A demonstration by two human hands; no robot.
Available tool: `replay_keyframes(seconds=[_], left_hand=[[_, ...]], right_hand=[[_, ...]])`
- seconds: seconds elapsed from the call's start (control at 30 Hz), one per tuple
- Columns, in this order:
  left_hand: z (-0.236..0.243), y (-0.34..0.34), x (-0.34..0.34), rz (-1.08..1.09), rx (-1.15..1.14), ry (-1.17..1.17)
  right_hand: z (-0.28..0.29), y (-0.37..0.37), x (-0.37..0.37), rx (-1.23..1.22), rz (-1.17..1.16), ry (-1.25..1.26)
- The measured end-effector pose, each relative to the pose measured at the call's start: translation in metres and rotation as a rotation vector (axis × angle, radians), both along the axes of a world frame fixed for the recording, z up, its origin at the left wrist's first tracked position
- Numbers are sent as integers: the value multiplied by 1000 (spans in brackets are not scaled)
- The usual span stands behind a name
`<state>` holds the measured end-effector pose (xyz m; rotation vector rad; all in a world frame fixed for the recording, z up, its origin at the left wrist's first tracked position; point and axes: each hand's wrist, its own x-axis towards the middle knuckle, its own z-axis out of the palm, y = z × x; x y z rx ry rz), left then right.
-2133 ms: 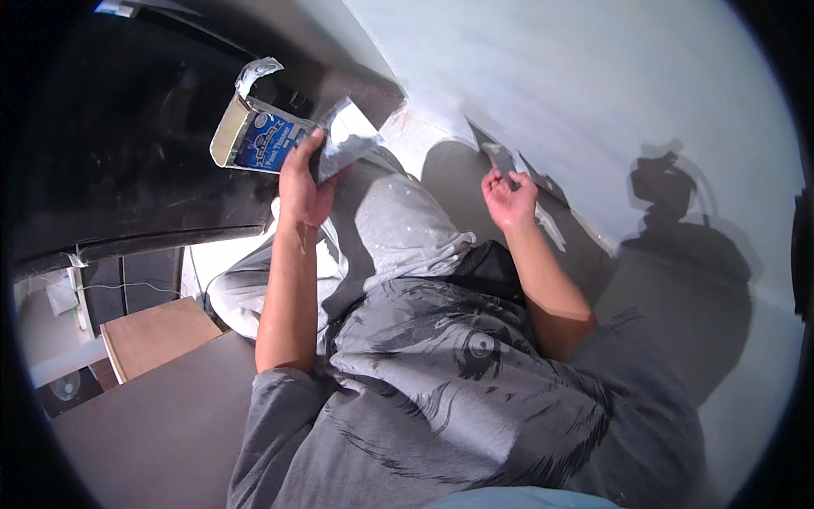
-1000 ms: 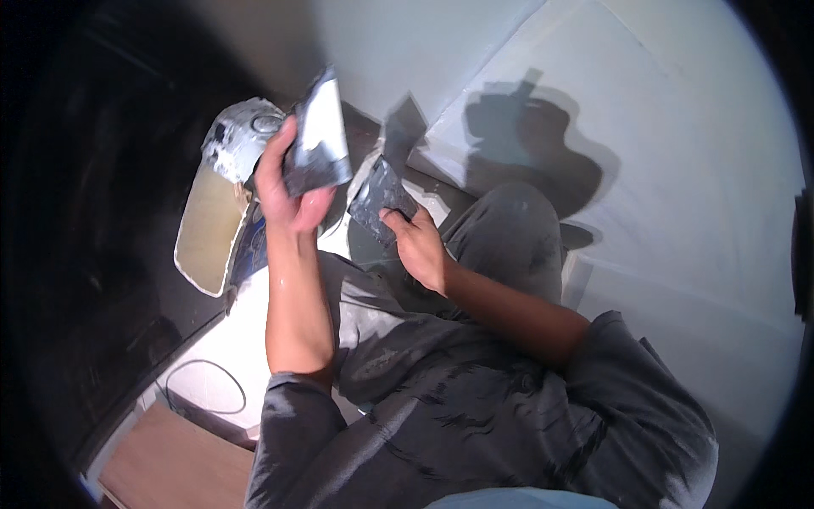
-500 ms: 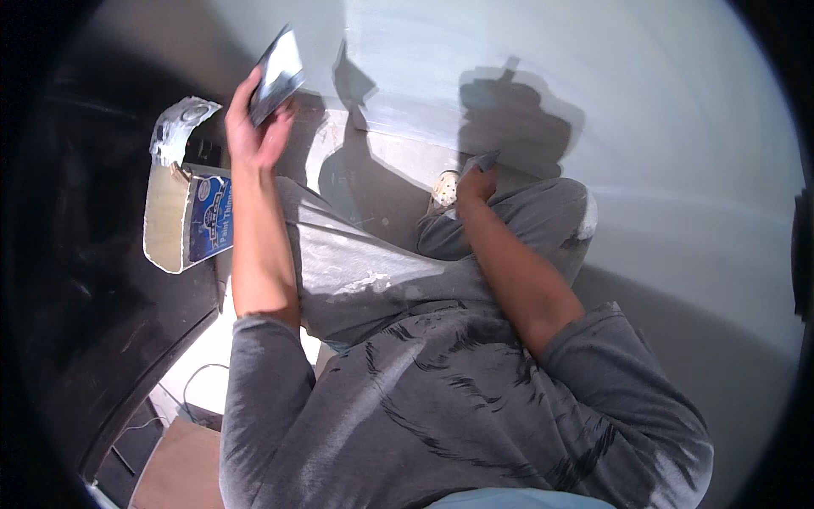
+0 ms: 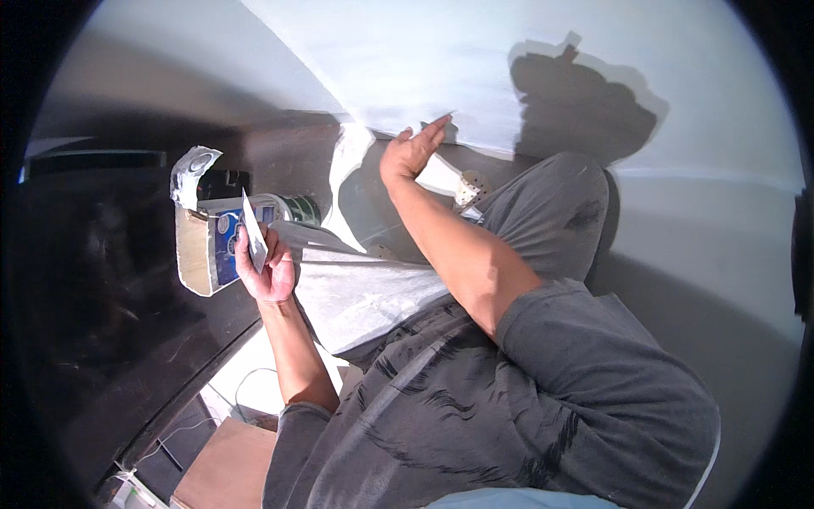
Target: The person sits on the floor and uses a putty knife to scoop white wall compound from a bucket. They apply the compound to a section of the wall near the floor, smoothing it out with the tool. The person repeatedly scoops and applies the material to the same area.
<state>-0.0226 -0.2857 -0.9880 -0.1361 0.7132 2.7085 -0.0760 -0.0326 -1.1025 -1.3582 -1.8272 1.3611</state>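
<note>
My left hand [image 4: 273, 278], closed, grips a thin flat metal scraper [image 4: 253, 236] seen nearly edge-on, beside the cut-open can. My right hand [image 4: 410, 156] reaches forward to the foot of the pale wall [image 4: 407, 59]. Its fingers are pressed along a small flat scraper blade [image 4: 447, 117], of which only the tip shows near the wall. Just left of my left hand lies the cut-open can [image 4: 195, 254] with a blue label. Its bent-up flap [image 4: 191, 176] is smeared with white-grey putty.
Behind the can is a green-and-white round container [image 4: 301, 209]. A dark glossy panel [image 4: 93, 280] runs down the left. My bent leg [image 4: 547, 212] and a spotted light shoe [image 4: 471, 188] are close to the wall. A brown board [image 4: 225, 462] and cables lie at lower left.
My left hand has come down and back toward me with its scraper. My right hand has moved forward and left to the wall's base. The view has shifted.
</note>
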Motion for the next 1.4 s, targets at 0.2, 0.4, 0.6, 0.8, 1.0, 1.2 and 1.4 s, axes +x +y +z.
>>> replay_keyframes(seconds=[0.2,0.4,0.6,0.8,1.0,1.2,1.4], left_hand=[[-2,-10,-7,-2,-8,-76],[-6,-9,-16,-92,4,-31],[14,20,-10,137,-368,-268],[26,56,10,4,-602,-163],[50,125,30,-76,-377,-181],[82,168,47,-308,-429,-71],[86,166,54,-210,-485,13]], right_hand=[[2,-60,-27,63,166,18],[2,-96,-46,51,306,151],[7,-80,15,1,816,166],[63,29,86,-604,778,487],[147,74,132,125,824,659],[128,113,144,329,1329,41],[121,142,169,-508,679,225]])
